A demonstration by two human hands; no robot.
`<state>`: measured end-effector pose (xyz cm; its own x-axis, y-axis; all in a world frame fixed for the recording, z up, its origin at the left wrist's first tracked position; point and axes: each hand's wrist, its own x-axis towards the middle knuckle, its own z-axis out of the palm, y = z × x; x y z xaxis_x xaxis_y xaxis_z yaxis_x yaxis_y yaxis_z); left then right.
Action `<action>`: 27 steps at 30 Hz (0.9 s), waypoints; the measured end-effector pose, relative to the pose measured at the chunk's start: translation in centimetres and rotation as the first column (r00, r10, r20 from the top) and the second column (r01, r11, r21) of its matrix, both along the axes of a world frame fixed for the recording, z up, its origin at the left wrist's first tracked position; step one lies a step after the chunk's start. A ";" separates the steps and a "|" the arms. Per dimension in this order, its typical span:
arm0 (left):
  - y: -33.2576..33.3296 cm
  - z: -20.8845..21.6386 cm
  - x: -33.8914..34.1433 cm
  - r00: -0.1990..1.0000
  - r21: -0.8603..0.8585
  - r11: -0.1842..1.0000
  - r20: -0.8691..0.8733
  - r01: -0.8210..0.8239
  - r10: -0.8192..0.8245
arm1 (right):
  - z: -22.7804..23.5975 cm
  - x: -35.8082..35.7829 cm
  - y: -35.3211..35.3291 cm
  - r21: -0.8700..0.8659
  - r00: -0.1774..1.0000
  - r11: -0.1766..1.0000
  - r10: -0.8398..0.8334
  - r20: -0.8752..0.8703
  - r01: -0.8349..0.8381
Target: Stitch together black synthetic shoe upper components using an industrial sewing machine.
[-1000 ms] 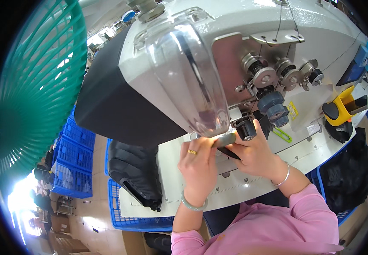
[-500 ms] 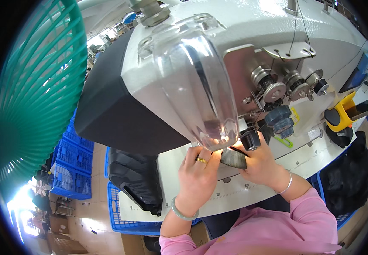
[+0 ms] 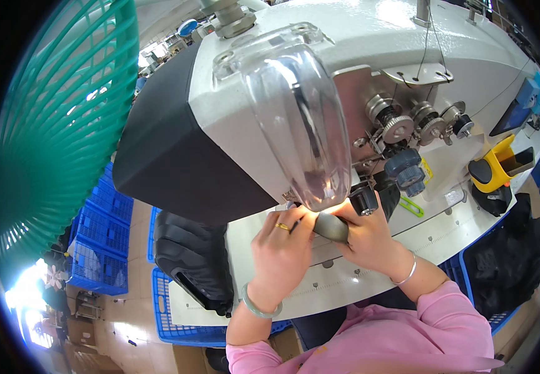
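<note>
A small grey, curved piece of fabric is under the lit head of the white sewing machine. My left hand grips its left side, with fingers bent and the fingertips partly hidden by the clear plastic guard. On the other side, my right hand pinches the fabric between thumb and fingers, close to the black knob below the guard. The needle and the spot under it are hidden by the guard and my fingers.
A black padded bag-like piece lies at the table's left end. The green fan stands at far left. To the right are green snips, a yellow holder and black goods over a blue crate. Stacked blue crates stand beyond the fan.
Both hands have shifted slightly left in the picture along with the fabric, which is turned and now looks smoother and more curved. The whole view has moved a little; both hands keep their hold.
</note>
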<state>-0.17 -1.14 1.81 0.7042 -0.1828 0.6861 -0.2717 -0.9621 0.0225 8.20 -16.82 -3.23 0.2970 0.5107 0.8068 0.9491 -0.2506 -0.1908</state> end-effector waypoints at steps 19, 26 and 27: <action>-0.2 -1.3 -0.7 1.000 -0.022 1.000 0.011 0.007 -0.007 | 0.4 0.5 -2.0 -0.135 0.991 0.987 0.068 -0.113 -0.083; -0.3 -0.8 -0.5 1.000 0.003 1.000 -0.026 -0.013 0.013 | 0.2 0.5 -1.9 -0.101 0.996 0.991 0.082 -0.041 -0.085; -0.2 -0.8 -0.3 1.000 0.002 1.000 -0.022 -0.012 0.012 | 0.1 0.4 -1.8 -0.088 0.996 0.993 0.079 -0.044 -0.083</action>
